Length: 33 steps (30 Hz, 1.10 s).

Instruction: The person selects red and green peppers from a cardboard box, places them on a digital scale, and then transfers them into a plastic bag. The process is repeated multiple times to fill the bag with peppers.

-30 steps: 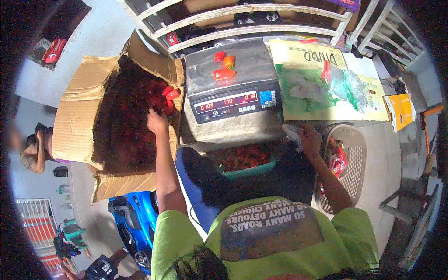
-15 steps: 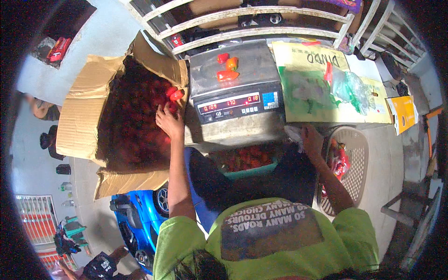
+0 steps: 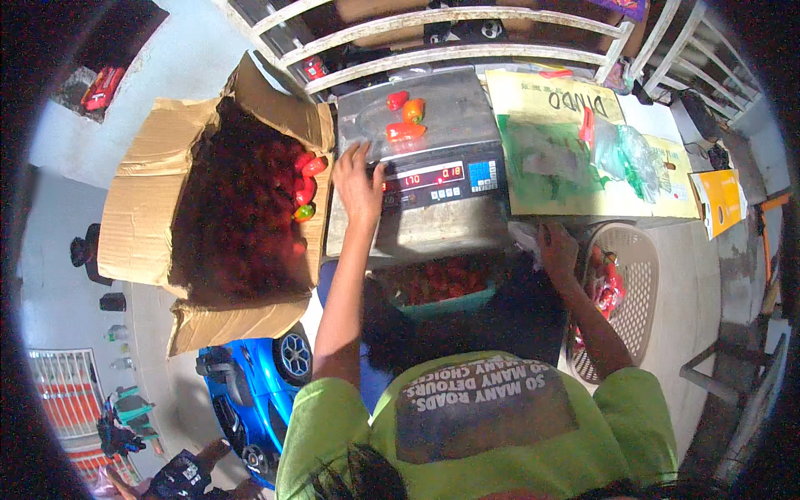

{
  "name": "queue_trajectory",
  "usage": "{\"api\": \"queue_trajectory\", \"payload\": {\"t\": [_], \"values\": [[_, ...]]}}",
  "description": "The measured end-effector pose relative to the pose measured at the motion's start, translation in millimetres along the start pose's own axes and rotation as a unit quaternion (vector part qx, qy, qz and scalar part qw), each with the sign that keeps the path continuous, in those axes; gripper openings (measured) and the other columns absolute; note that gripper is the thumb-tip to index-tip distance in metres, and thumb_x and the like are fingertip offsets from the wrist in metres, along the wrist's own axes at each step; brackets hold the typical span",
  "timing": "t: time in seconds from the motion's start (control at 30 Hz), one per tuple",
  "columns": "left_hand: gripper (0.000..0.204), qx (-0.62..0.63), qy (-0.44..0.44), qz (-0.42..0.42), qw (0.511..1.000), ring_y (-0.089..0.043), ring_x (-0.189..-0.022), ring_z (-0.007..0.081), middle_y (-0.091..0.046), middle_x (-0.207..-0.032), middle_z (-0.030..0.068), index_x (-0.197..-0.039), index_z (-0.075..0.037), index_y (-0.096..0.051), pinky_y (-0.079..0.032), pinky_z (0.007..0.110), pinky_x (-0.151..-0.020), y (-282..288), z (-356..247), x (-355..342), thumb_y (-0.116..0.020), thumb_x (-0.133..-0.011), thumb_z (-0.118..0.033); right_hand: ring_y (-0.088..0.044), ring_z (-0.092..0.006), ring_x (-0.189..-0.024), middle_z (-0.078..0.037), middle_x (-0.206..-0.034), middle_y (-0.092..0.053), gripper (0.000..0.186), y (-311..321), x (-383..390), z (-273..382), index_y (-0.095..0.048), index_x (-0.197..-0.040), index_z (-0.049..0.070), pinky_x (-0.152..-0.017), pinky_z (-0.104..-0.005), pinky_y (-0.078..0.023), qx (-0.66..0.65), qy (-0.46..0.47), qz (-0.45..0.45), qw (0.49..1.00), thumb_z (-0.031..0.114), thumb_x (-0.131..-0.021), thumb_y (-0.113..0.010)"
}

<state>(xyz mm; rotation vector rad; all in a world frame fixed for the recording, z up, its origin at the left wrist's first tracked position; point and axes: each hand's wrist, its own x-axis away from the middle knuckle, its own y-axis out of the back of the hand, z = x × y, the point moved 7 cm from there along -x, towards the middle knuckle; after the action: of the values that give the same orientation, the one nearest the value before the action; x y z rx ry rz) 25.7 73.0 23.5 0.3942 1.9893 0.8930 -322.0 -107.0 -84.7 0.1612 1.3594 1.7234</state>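
My left hand (image 3: 358, 187) is over the left end of the digital scale's display, its fingers apart and nothing in them. Three bell peppers (image 3: 406, 132), red and orange, lie on the dark plate of the scale (image 3: 458, 104). To the left, an open cardboard box (image 3: 150, 187) is filled with red peppers (image 3: 305, 187), the deeper ones in shadow. My right hand (image 3: 557, 248) is low beside the scale's right front corner, fingers closed on a thin, clear plastic bag (image 3: 525, 236) that is partly hidden.
Below the scale is a green crate (image 3: 450, 307) of red peppers. A beige perforated basket (image 3: 637, 283) with peppers and plastic stands right. Plastic bags (image 3: 629, 158) lie on yellow cardboard (image 3: 546, 204). White railings (image 3: 467, 57) run behind; a blue toy car (image 3: 258, 375) sits lower left.
My left hand has moved right, out of the box to the front of the scale, uncovering a green-tipped pepper in the box. The right hand stays at nearly the same spot.
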Motion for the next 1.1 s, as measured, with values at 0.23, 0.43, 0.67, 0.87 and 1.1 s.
{"api": "queue_trajectory", "payload": {"t": [0.23,0.43,0.67,0.87,1.1], "values": [[0.045,-0.008,-0.067,0.093,0.993,-0.05,-0.108,0.0334,-0.055,-0.117,0.0126,-0.117,-0.01,-0.056,-0.038,0.042,-0.094,-56.5,-22.2,-46.8,-0.068,-0.075,-0.018,-0.062,-0.0299,-0.069,-0.013,-0.082,-0.063,0.013,-1.6,-3.1,-1.6,-0.059,-0.093,0.006,-0.061,-0.0387,-0.049,-0.03,-0.023,0.024,0.999,0.014,-0.083,-0.06],[0.033,0.071,-0.037,0.045,0.996,-0.054,-0.097,0.0302,-0.058,-0.101,0.0138,-0.102,-0.005,-0.06,-0.041,0.041,-0.085,-42.2,-17.7,-41.3,-0.07,-0.072,-0.015,-0.062,-0.0294,-0.069,-0.012,-0.081,-0.063,0.012,0.1,-0.8,-2.8,-0.06,-0.092,0.007,-0.063,-0.0388,-0.048,-0.05,-0.069,0.052,0.995,0.015,-0.083,-0.06],[0.029,0.063,0.127,-0.134,0.981,-0.057,-0.085,0.035,-0.058,-0.09,0.0174,-0.097,0.001,-0.059,-0.046,0.043,-0.075,-41.9,32.3,-56.9,-0.066,-0.079,-0.02,-0.062,-0.0324,-0.071,-0.013,-0.081,-0.064,0.012,-1.0,0.3,-8.2,-0.061,-0.091,0.007,-0.063,-0.0411,-0.048,-0.047,-0.04,-0.009,0.998,0.017,-0.083,-0.06],[0.032,-0.007,0.183,-0.018,0.983,-0.058,-0.088,0.0358,-0.059,-0.093,0.0182,-0.093,-0.001,-0.061,-0.046,0.044,-0.077,-83.2,14.4,-70.9,-0.067,-0.077,-0.028,-0.062,-0.0346,-0.072,-0.014,-0.08,-0.064,0.016,5.8,-5.6,1.9,-0.061,-0.093,0.009,-0.062,-0.0428,-0.048,-0.079,-0.063,0.023,0.995,0.021,-0.084,-0.059],[0.036,-0.047,0.152,-0.028,0.987,-0.054,-0.1,0.0336,-0.059,-0.1,0.0165,-0.098,-0.004,-0.063,-0.042,0.044,-0.085,-80.7,20.0,-89.2,-0.063,-0.078,-0.034,-0.062,-0.035,-0.074,-0.016,-0.084,-0.064,0.018,12.1,-11.1,14.1,-0.059,-0.096,0.008,-0.064,-0.0434,-0.047,-0.025,-0.039,0.033,0.998,0.022,-0.084,-0.058]]}}
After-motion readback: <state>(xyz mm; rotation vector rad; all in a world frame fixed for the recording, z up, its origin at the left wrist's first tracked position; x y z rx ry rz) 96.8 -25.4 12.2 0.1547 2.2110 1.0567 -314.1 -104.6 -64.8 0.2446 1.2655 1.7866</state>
